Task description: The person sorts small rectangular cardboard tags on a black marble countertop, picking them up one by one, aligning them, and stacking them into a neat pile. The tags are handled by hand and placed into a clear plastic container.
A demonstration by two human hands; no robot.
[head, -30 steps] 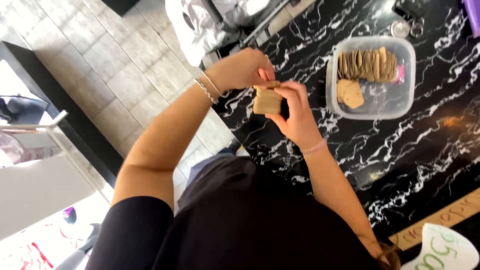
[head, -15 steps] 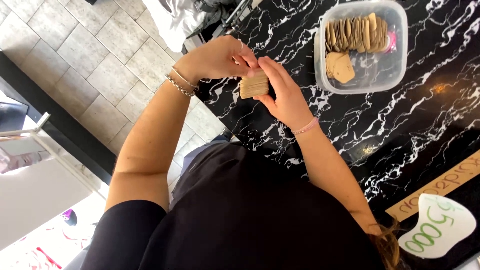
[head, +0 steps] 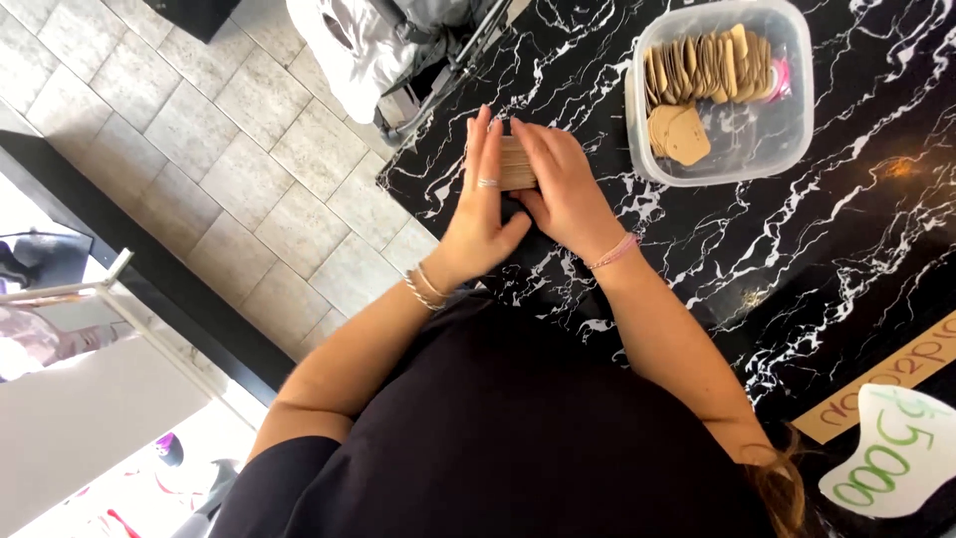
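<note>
Presently a stack of brown card tags (head: 517, 162) sits pressed between both palms, close to the near-left edge of the black marbled bench (head: 797, 259). The left hand (head: 481, 199) stands flat against its left face, fingers straight; the right hand (head: 558, 184) curls over the opposite face. The stack's long axis runs from palm to palm. Neither hand is nearer; both touch it. A clear plastic tub (head: 767, 149) of similar tags lies to the right, nearer the right hand.
</note>
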